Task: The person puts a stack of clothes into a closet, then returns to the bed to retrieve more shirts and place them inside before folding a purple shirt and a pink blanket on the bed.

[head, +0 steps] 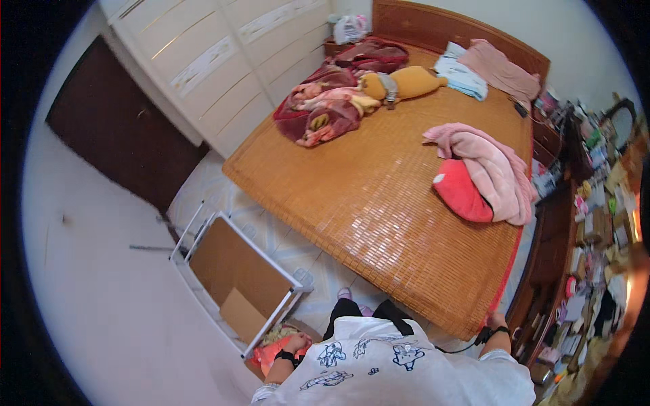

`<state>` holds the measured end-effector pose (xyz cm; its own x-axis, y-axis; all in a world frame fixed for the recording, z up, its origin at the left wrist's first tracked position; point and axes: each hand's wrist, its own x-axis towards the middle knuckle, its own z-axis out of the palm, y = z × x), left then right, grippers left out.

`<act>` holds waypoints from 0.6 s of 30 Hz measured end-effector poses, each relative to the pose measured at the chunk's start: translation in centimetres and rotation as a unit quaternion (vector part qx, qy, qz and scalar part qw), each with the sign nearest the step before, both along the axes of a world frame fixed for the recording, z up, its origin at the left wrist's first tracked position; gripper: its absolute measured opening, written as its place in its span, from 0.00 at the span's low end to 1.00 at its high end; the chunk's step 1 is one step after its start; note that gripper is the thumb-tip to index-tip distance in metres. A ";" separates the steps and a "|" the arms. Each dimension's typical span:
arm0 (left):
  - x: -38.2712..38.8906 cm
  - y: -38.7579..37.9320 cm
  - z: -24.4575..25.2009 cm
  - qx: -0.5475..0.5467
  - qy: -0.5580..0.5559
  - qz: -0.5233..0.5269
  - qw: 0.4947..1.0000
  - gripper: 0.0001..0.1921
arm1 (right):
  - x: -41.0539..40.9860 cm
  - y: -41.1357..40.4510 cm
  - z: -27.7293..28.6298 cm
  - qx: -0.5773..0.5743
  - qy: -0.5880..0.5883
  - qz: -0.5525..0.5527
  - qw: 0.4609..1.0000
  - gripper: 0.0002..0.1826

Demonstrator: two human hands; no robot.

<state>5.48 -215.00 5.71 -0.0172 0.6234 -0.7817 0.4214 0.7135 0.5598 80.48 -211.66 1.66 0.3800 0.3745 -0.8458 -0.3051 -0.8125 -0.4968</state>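
Note:
My left hand [298, 341] is low on the left, over a bright red-orange plastic bag [269, 354]. Whether its fingers grip the bag is too small to make out. At the near right corner of the bed, my right hand [496, 320] touches or lies close to the red edging [500, 297] under the mat; its fingers are partly hidden. Before me spreads a bed covered with a brown bamboo sleeping mat [325, 188]. Toward its right side lie a pink blanket [492, 157] and a red cushion [461, 190].
A white metal-framed rack [264, 246] with brown boards stands left of my feet. Farther back on the bed are a maroon floral blanket [330, 114], a yellow plush toy [414, 83] and pillows [500, 68]. A cluttered dresser [551, 228] runs along the right.

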 end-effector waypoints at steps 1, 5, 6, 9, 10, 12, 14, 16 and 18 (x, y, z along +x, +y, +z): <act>-0.5 0.7 -0.1 -0.023 0.025 -0.027 0.999 0.09 | -1.3 -2.1 0.7 0.002 0.021 -0.038 0.999 0.06; -5.3 3.2 -7.2 0.083 0.069 -0.090 0.990 0.08 | -3.7 -8.1 1.4 -0.035 0.056 -0.084 0.994 0.07; -4.4 5.7 -6.9 0.030 0.002 -0.040 0.999 0.08 | -4.7 -9.7 1.6 -0.070 -0.003 -0.109 0.992 0.07; -2.1 11.2 -3.3 -0.007 0.000 -0.058 0.998 0.08 | -5.8 -13.3 0.4 -0.078 -0.019 -0.065 0.995 0.07; -2.9 11.6 -4.2 0.010 -0.010 -0.071 0.997 0.08 | -6.7 -12.8 0.7 -0.079 -0.018 -0.067 0.994 0.07; -4.9 12.5 -6.1 0.015 -0.043 -0.100 0.994 0.07 | -8.6 -10.3 1.5 -0.120 0.014 -0.038 0.992 0.07; -4.7 13.8 -4.5 -0.030 -0.056 -0.094 0.994 0.06 | -10.6 -7.2 2.7 -0.126 -0.006 -0.057 0.990 0.07; -4.9 15.9 -2.4 0.027 -0.017 -0.194 0.980 0.06 | -11.1 -5.0 3.4 -0.128 -0.030 -0.084 0.988 0.07; -6.7 18.1 -2.5 -0.001 -0.060 -0.178 0.982 0.07 | -11.3 -2.2 3.6 0.004 0.046 -0.140 0.989 0.06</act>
<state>-1.19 -196.91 3.20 0.2936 0.5717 -0.7662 0.5757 0.5342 0.6191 69.14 -213.85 5.21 0.3922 0.2724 -0.8786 -0.5619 -0.6853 -0.4633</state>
